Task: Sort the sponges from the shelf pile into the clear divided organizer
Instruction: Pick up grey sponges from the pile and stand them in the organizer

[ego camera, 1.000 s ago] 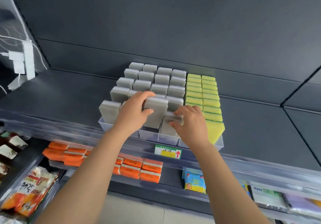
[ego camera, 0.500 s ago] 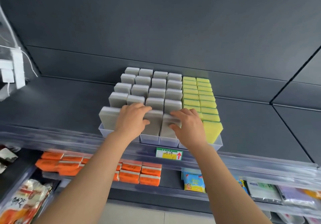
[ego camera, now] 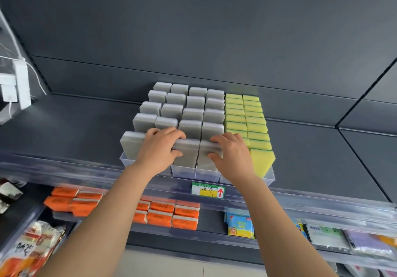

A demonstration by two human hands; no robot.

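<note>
A clear divided organizer (ego camera: 194,172) stands at the front of the dark shelf, packed with upright grey sponges (ego camera: 193,115) in four rows and yellow-green sponges (ego camera: 255,121) in two rows on the right. My left hand (ego camera: 160,147) grips the top of a front grey sponge (ego camera: 185,154), fingers over its top edge and thumb on its front. My right hand (ego camera: 231,152) grips the neighbouring front grey sponge (ego camera: 207,158) the same way. Both sponges stand in the front compartments. A front yellow sponge (ego camera: 262,161) stands just right of my right hand.
A green and yellow price tag (ego camera: 208,190) hangs on the clear shelf rail below the organizer. The lower shelf holds orange packs (ego camera: 163,211), a blue wipe pack (ego camera: 239,226) and other packets. White adapters (ego camera: 16,85) with cables hang at the left.
The grey sponge in my left hand has gone down into the front compartment, level with its neighbours. Both hands stay on the front sponges.
</note>
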